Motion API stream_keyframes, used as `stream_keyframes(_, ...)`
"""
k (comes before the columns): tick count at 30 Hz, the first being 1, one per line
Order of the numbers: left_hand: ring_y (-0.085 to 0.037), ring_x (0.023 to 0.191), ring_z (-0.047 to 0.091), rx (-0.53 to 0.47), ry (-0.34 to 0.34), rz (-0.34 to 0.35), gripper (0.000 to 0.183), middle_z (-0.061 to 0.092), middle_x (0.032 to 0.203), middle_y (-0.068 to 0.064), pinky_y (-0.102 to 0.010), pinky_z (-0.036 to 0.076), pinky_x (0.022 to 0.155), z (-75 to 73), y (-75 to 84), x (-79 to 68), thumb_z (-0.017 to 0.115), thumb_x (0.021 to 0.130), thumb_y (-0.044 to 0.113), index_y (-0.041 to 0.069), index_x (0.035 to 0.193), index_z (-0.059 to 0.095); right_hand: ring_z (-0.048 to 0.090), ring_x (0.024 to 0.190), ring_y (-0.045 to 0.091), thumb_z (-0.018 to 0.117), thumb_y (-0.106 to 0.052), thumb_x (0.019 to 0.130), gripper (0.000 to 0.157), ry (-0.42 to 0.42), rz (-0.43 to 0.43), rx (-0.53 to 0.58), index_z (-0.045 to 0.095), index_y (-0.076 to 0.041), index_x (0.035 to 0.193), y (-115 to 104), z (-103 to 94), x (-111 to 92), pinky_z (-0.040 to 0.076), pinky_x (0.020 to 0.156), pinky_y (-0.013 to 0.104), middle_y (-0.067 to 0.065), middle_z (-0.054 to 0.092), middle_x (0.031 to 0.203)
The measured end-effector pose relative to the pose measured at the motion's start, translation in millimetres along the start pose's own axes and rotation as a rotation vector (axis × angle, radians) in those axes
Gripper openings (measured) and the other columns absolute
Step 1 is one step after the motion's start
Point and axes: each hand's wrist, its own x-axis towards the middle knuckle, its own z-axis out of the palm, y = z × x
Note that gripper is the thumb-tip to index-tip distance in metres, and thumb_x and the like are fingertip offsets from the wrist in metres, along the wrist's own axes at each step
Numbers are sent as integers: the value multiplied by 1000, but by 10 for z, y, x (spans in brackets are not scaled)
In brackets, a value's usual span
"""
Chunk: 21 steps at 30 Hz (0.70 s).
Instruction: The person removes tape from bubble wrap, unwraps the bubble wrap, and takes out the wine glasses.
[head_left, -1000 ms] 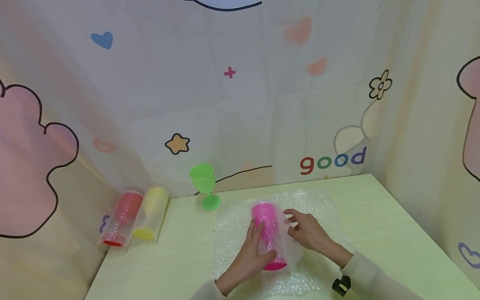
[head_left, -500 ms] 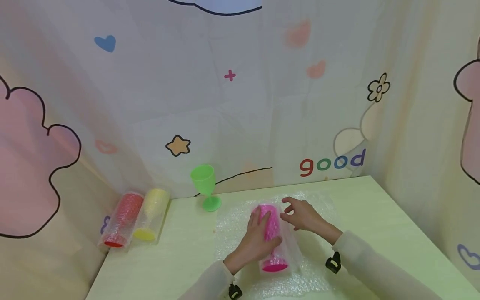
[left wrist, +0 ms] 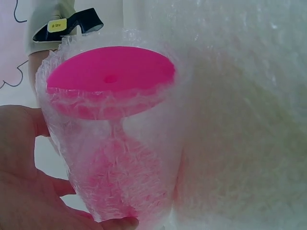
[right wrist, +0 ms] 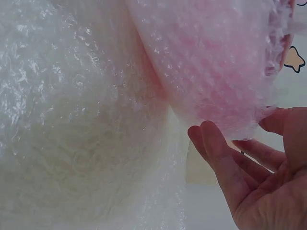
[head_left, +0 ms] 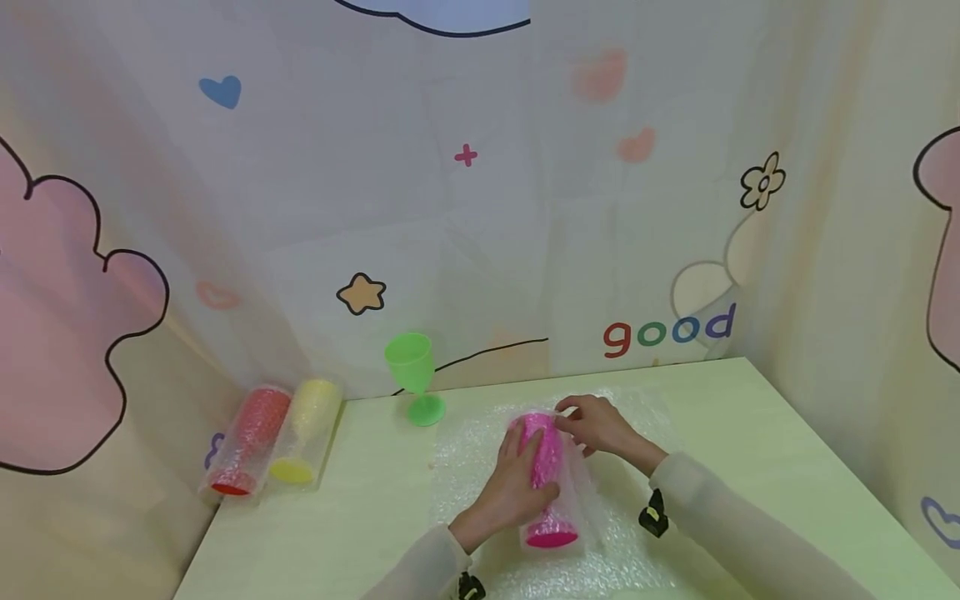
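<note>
A pink plastic goblet (head_left: 552,533) lies on its side, rolled in bubble wrap, its base toward the person. The left wrist view shows its round base (left wrist: 110,72) and the stem through the wrap. My left hand (head_left: 517,483) holds the roll from the left, fingers spread over the top and thumb on the near part. My right hand (head_left: 600,425) is at the far right end of the roll. In the right wrist view its loosely bent fingers (right wrist: 216,143) touch the wrap around the cup end, with nothing pinched between them.
A flat bubble wrap sheet (head_left: 472,467) lies under the roll on the pale table (head_left: 345,533). A green goblet (head_left: 412,367) stands upright behind it. Wrapped red (head_left: 255,433) and yellow (head_left: 307,425) goblets lie at the back left, by the curtain wall.
My left hand has slid a little toward the far end of the roll. My right hand has come in from the right and now touches that end.
</note>
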Motion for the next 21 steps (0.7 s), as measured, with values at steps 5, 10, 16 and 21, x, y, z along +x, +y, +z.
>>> stream_keyframes(5, -34, 154, 9, 3, 5, 4, 83, 8, 166, -13, -57, 38, 111, -3, -26, -5, 66, 88, 32, 13, 157, 23, 66, 66, 17, 63, -21, 95, 27, 27, -35, -10, 68, -5, 116, 22, 0, 31, 59, 52, 32, 18, 72, 106)
stream_keyframes(10, -33, 154, 10, -19, 14, -1, 84, 8, 166, -12, -56, 39, 111, 6, -51, -9, 67, 88, 31, 14, 157, 23, 68, 66, 15, 63, -18, 95, 21, 67, -53, 6, 73, -5, 109, 41, -10, 36, 59, 54, 32, 15, 74, 99)
stream_keyframes(16, -36, 152, 17, -51, 8, -6, 85, 7, 166, -13, -55, 43, 107, -8, -13, -27, 68, 88, 33, 14, 157, 22, 68, 62, 13, 64, -17, 94, 19, 128, -118, -55, 75, -3, 102, 1, -65, 14, 57, 52, 27, 12, 75, 91)
stream_keyframes(21, -34, 152, 16, 10, 38, 26, 82, 6, 166, -12, -52, 40, 111, -28, 57, 0, 63, 90, 40, 10, 156, 24, 67, 58, 14, 65, -18, 92, 19, 163, -134, -129, 75, -4, 99, -37, -85, -1, 54, 48, 24, 10, 75, 84)
